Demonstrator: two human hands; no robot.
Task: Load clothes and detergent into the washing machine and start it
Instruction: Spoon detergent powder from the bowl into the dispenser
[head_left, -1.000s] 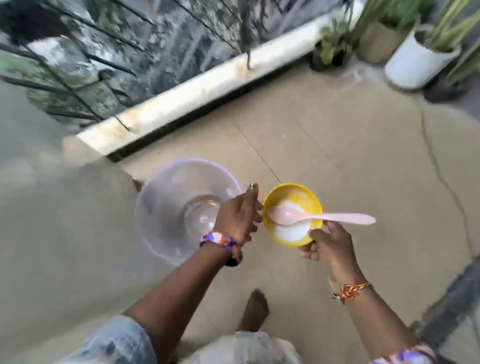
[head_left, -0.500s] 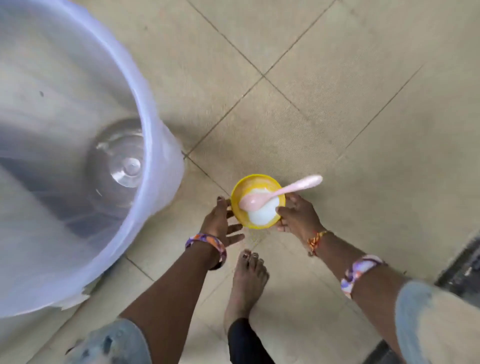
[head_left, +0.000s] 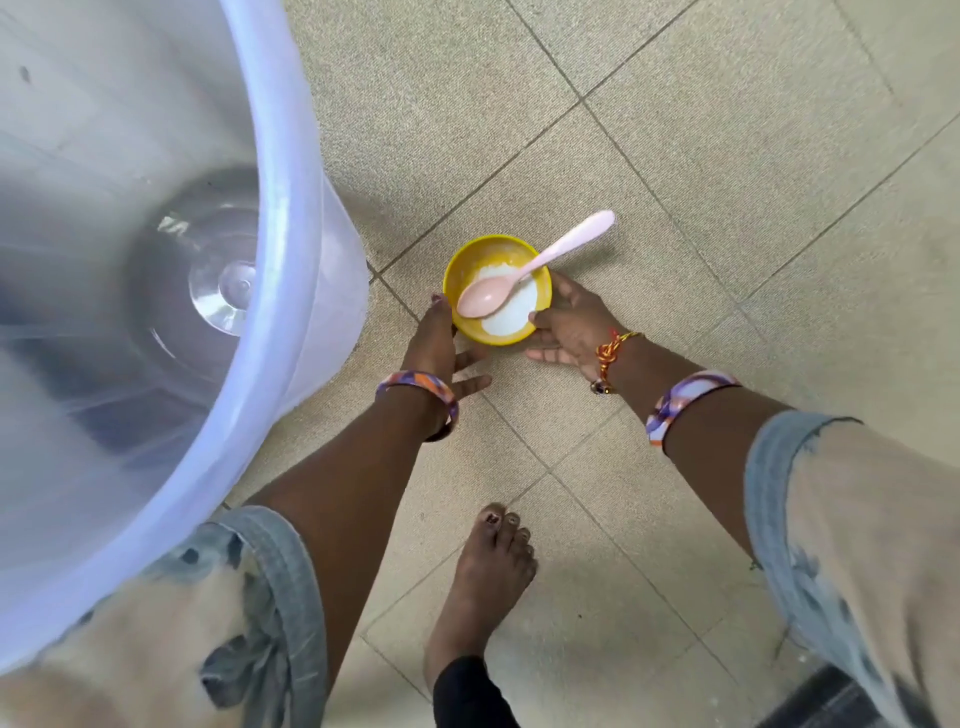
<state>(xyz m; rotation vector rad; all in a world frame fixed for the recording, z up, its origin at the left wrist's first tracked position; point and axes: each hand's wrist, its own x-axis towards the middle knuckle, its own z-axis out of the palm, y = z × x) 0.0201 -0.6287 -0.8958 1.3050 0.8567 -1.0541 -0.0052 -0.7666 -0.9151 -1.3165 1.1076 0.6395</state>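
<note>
A small yellow bowl of white detergent powder is low over the tiled floor, or on it; I cannot tell which. A pink plastic spoon lies across it, handle pointing up and right. My right hand holds the bowl's right side, thumb on the rim and fingers beneath. My left hand is at the bowl's left side with fingers spread, a fingertip touching the wall. No washing machine or clothes are in view.
A large translucent plastic tub fills the left side, with nothing visible inside, its wall close to the bowl. My bare foot stands on the beige tiles just below the hands. A dark mat edge shows at the bottom right.
The view swung from the balcony edge down to the floor as I bent over. The bowl came down beside the tub, and my left hand opened against its side.
</note>
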